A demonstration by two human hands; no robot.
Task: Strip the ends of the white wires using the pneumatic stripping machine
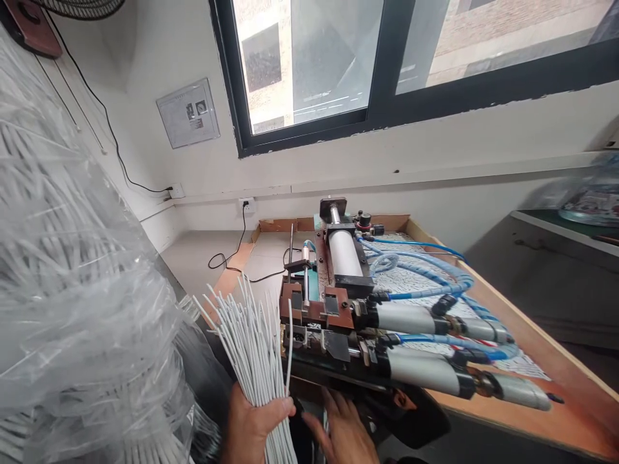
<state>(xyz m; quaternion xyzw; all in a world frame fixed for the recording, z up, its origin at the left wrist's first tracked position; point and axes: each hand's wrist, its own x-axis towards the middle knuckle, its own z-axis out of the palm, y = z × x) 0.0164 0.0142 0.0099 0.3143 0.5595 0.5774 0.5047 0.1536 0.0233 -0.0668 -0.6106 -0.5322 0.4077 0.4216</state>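
Clear plastic wrapping (97, 309) bulges along the left side, close to the camera, with many thin white strands showing through it. Just beside it, the left hand (258, 419) is closed around a thick bundle of white wires (254, 348), thumb laid across the front and fingers wrapped behind. The bundle passes right through this grip: its upper ends fan out loosely above the fist, leaning toward the left, and its lower part runs down out of view. One single wire (289, 341) stands apart on the bundle's right, rising almost straight from beside the thumb; its upper end overlaps the machine (316, 309) in view, and whether they touch cannot be told.

The right hand (345, 432) is near the left one, low in front of the machine and below its front edge. Its thumb and fingers are slightly parted, with a pale sliver showing between them; I cannot tell whether it grips anything, as the spot is dark and partly blurred.

Both hands are at the front edge of the bench (570, 380), which has a raised wooden rim. The machine sits toward the front edge, with one silver cylinder (344, 254) pointing to the back edge and two more, an upper cylinder (406, 319) and a lower cylinder (425, 372), lying toward the front right corner. Blue hoses (428, 295) loop between the machine and the right rim. Near the back left corner, a black cord (244, 225) hangs from a wall outlet (247, 205).
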